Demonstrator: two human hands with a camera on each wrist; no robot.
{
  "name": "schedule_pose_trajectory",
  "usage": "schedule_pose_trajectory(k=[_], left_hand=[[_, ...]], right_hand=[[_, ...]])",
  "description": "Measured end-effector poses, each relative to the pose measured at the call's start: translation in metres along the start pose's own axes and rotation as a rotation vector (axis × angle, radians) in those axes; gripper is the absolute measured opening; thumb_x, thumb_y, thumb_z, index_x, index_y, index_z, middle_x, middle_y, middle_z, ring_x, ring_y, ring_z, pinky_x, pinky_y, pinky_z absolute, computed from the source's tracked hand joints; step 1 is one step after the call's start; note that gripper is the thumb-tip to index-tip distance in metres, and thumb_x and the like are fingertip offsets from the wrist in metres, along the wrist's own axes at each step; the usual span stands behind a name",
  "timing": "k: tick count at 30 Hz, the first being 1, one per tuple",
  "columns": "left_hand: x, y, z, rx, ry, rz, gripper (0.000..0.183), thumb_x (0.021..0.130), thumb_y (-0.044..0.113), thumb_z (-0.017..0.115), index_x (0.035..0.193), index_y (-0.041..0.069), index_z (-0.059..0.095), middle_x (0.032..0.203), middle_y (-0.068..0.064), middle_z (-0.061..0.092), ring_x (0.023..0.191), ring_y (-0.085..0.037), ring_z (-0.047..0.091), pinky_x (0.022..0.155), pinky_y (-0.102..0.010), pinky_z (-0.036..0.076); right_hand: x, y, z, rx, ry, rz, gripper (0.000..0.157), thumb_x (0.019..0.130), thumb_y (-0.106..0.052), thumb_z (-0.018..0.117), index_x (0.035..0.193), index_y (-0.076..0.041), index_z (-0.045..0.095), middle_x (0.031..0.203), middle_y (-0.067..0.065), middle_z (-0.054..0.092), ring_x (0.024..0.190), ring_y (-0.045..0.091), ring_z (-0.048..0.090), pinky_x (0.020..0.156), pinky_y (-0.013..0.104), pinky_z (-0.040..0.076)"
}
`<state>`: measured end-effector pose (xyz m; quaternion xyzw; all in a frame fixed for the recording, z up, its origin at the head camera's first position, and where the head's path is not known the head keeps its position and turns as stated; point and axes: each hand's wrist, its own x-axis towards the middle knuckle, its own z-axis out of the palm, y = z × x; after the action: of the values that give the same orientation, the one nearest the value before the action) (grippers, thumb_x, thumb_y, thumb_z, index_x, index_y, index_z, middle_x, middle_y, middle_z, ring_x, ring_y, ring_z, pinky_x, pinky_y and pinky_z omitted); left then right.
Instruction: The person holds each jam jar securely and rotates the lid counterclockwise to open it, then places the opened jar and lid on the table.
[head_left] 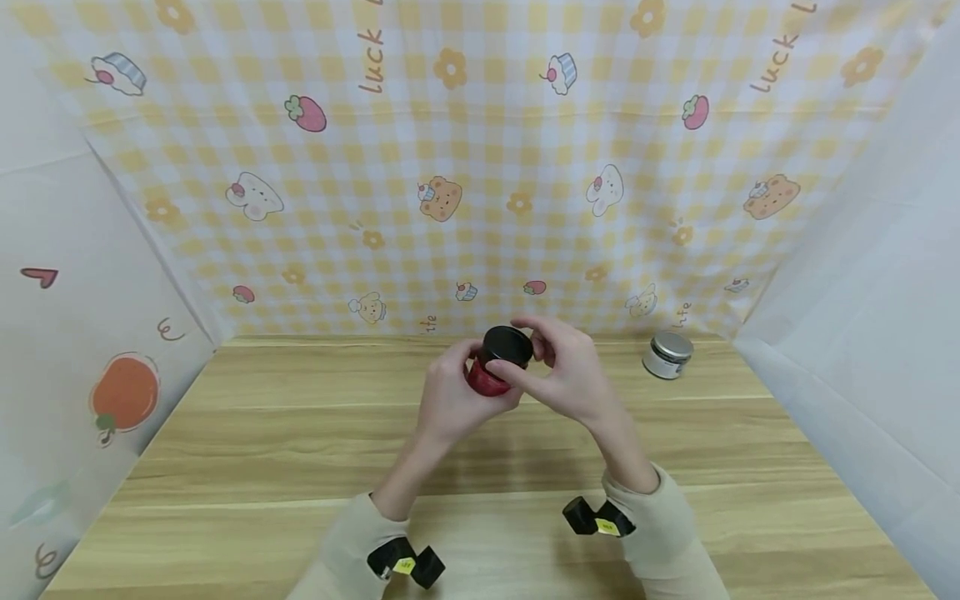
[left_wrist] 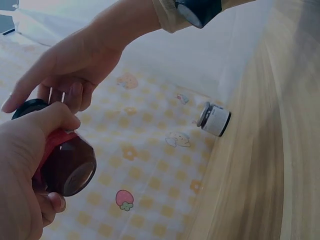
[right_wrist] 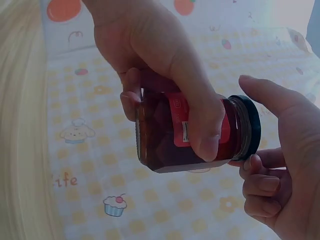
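A glass jar (right_wrist: 165, 130) with dark red contents, a red label and a black lid (head_left: 507, 344) is held above the table, tilted in the head view. My left hand (head_left: 457, 387) grips the jar's body, thumb across the label. Around the lid is my right hand (head_left: 566, 371). In the right wrist view its thumb stands a little apart from the lid's rim, while the curled fingers (right_wrist: 260, 182) are at the rim's other side. The lid sits on the jar's mouth; whether it is loose cannot be seen.
A smaller jar (head_left: 667, 355) with a silver lid and a white label stands at the table's back right. Behind the wooden table (head_left: 300, 433) hangs a yellow checked cloth (head_left: 480, 150). White sheets (head_left: 862, 333) close off both sides.
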<state>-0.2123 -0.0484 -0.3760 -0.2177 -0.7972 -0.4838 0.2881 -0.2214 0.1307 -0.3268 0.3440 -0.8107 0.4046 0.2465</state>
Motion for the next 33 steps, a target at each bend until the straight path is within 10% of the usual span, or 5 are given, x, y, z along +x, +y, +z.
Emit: schedule_pose_trajectory(k=[13,33], left_hand=[[-0.001,0.002,-0.002,0.059,-0.023,-0.014,0.045,0.068,0.022,0.089,0.104,0.006,0.067,0.093,-0.005,0.067,0.082,-0.019,0.065,0.067,-0.031,0.058],[0.004,-0.005,-0.015,-0.193,-0.265,-0.073,0.043,0.069,0.018,0.092,0.105,0.011,0.070,0.091,0.002,0.068,0.063,-0.013,0.056,0.058,-0.027,0.052]], right_hand=[[-0.001,0.003,0.003,-0.036,0.014,0.005,0.035,0.079,-0.028,0.086,0.105,-0.009,0.072,0.070,0.002,0.049,0.061,0.012,0.042,0.054,0.026,0.035],[-0.002,0.005,-0.005,0.047,-0.057,-0.054,0.035,0.082,-0.030,0.084,0.108,-0.011,0.071,0.074,-0.002,0.050,0.064,0.015,0.045,0.055,0.023,0.035]])
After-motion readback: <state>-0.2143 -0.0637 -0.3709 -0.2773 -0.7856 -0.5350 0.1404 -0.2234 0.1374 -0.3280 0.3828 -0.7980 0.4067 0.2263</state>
